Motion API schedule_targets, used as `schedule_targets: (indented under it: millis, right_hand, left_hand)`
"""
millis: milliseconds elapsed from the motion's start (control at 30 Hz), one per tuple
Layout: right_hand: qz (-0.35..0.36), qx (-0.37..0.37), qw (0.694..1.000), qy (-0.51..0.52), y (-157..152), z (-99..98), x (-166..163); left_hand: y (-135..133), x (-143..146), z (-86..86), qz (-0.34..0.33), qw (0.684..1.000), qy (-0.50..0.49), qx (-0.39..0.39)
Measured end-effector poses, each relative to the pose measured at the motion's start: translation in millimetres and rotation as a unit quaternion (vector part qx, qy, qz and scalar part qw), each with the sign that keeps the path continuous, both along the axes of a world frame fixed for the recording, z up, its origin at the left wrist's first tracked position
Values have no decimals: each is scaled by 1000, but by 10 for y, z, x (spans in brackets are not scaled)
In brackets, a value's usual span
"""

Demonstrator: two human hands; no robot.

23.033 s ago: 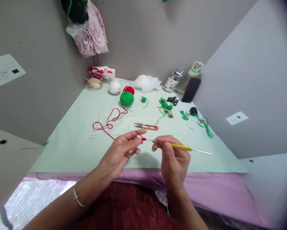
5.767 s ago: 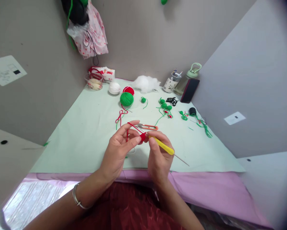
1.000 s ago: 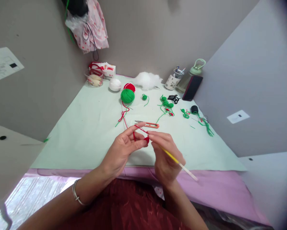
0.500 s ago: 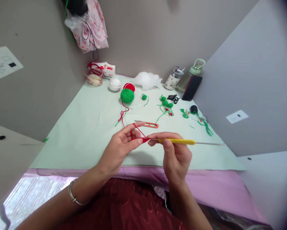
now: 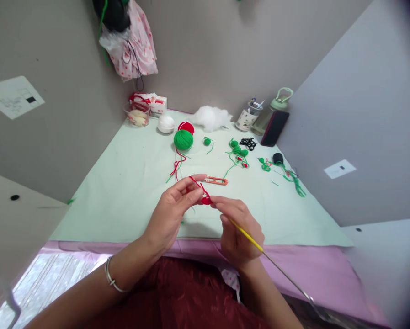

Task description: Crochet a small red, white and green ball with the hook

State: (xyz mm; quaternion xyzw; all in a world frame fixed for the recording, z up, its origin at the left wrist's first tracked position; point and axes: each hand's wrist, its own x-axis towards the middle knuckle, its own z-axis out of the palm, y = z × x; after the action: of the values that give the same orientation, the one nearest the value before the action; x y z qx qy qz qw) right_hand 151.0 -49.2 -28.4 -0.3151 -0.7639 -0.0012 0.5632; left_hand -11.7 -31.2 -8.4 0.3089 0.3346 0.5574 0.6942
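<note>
Pinched between the thumb and fingers of my left hand (image 5: 172, 205) is a small red crochet piece (image 5: 206, 201). Red yarn (image 5: 195, 182) runs over the raised index finger of that hand. My right hand (image 5: 242, 230) is closed around the yellow handle of a crochet hook (image 5: 247, 235), whose long metal end slants down to the right. The fingertips of my right hand touch the right edge of the red piece. The hook's working tip cannot be made out. Just beyond my fingers lies an orange-handled cutter (image 5: 221, 181), partly hidden by my left hand.
Green (image 5: 183, 140), red (image 5: 187, 127) and white (image 5: 166, 124) yarn balls sit at the back left, near white stuffing (image 5: 211, 118). Small green pieces (image 5: 236, 150), black scissors (image 5: 248, 143), a pen cup (image 5: 247, 118), a phone (image 5: 275, 128) and a bottle (image 5: 267, 119) are on the right.
My right hand has turned, so the hook swings from nearly level to slanting down toward me. The red piece has tilted and shows more of its face. The view has shifted slightly.
</note>
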Motion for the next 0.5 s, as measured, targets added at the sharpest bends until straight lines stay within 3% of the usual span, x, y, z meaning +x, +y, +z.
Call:
schedule_targets:
  millis: [133,333,500]
  right_hand:
    - [13,-2,1000,15,-2,18,12]
    - [31,-41,995,91,-18,36,-5]
    - [68,-107,972,200,-25,169,-25]
  left_hand:
    - [20,11,25,16,999,-33,-24]
    - [36,11,42,-55,995,-72,-38]
    - [41,6,144,-27,998,-34,-33]
